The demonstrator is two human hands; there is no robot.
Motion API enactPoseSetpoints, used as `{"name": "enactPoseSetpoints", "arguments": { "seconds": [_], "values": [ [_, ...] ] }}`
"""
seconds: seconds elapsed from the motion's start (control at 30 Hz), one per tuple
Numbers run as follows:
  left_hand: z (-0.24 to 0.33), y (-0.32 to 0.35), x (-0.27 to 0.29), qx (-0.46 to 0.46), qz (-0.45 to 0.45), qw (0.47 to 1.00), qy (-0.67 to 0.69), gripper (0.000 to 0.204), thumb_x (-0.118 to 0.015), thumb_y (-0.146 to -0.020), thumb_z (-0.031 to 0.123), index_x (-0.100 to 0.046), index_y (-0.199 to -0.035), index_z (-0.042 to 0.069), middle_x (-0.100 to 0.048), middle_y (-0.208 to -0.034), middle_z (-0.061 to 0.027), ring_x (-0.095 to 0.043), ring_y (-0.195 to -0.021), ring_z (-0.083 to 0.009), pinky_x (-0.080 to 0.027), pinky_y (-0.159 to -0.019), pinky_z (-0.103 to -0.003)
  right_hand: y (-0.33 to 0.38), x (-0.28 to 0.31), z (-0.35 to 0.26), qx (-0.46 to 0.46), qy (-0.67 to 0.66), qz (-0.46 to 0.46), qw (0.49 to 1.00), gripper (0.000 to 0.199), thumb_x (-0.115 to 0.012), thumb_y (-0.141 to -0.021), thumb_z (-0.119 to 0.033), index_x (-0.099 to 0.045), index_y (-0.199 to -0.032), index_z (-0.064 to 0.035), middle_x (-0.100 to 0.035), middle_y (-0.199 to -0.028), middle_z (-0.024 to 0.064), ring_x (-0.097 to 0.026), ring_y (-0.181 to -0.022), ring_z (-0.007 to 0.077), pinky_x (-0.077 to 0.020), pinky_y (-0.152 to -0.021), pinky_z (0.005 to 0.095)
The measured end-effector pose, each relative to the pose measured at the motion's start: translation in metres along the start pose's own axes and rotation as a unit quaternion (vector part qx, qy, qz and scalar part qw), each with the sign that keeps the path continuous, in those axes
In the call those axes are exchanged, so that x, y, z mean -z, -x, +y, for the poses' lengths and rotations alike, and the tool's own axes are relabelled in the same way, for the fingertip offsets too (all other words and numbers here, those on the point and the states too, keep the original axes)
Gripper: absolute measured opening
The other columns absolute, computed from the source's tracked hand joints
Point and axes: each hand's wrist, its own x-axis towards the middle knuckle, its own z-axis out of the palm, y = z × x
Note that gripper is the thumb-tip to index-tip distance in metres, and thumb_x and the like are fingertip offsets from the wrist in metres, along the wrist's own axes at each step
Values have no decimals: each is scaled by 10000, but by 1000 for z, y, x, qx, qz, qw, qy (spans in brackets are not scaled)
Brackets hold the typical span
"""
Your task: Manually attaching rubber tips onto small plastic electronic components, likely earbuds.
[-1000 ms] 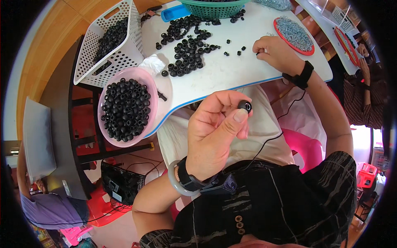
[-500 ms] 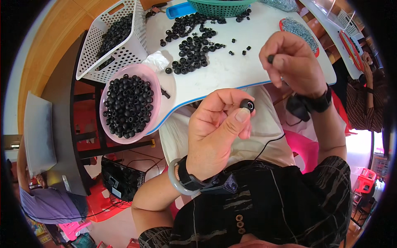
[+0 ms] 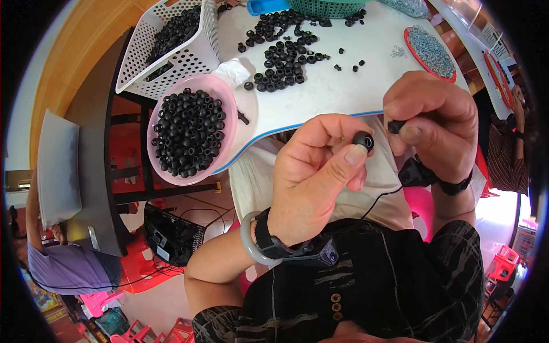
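Between the thumb and fingers of my left hand (image 3: 320, 171) is a round black cap (image 3: 363, 139), its ringed opening facing right. My right hand (image 3: 437, 123) pinches a small black plug (image 3: 396, 126) a short way to the right of the cap; the two pieces are apart. Both hands are over my lap, just off the near table edge. Beyond them, loose black caps (image 3: 280, 67) lie in a cluster on the white table (image 3: 337, 91). A pink bowl (image 3: 233, 114) full of similar caps stands at the left.
A white perforated basket (image 3: 209, 48) with small black parts stands behind the bowl, near crumpled white tissue (image 3: 233, 72). A green basket (image 3: 326, 8) and a red-rimmed tray of small metal parts (image 3: 430, 52) lie farther back. Another person's purple-clad body (image 3: 71, 268) is at far left.
My right hand has come down and nearer my left hand, bringing the plug close to the cap. The left hand keeps its pinch on the cap. The whole view has shifted slightly.
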Motion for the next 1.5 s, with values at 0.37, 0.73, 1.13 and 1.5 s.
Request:
{"name": "enactPoseSetpoints", "arguments": {
  "seconds": [0.37,0.73,1.13,1.5],
  "values": [
    [0,2,6,11,-8,1000,2,242,-608,-1077,152,-575,-1224,-37,-631,-1029,-113,-545,-733,-115,-512,-739,-337,0,-2,0,57,128,-14,990,199,-781,-886,-85,-742,-1038,38,-673,-916,145,-629,-801,179,-498,-703,281],
    [-2,5,7,7,12,1000,4,290,-625,-1070,152,-566,-1287,-32,-671,-1021,-99,-557,-715,-119,-521,-731,-341,1,-9,-12,70,221,-67,971,217,-786,-840,-65,-762,-1039,17,-695,-970,173,-678,-818,192,-530,-705,287],
    [-4,7,9,-25,37,999,-30,330,-695,-1023,98,-578,-1296,-46,-697,-1041,-90,-589,-732,-120,-522,-711,-292,-1,-11,-8,76,264,-81,958,240,-793,-791,-50,-776,-1024,0,-715,-955,176,-680,-823,232,-519,-690,330],
    [-3,5,3,-58,48,996,-37,323,-728,-997,80,-602,-1258,-62,-712,-1034,-113,-603,-743,-106,-524,-708,-258,5,-17,5,27,121,-29,992,239,-809,-764,-11,-730,-987,21,-703,-951,136,-656,-841,230,-522,-757,346]
  ]
}}
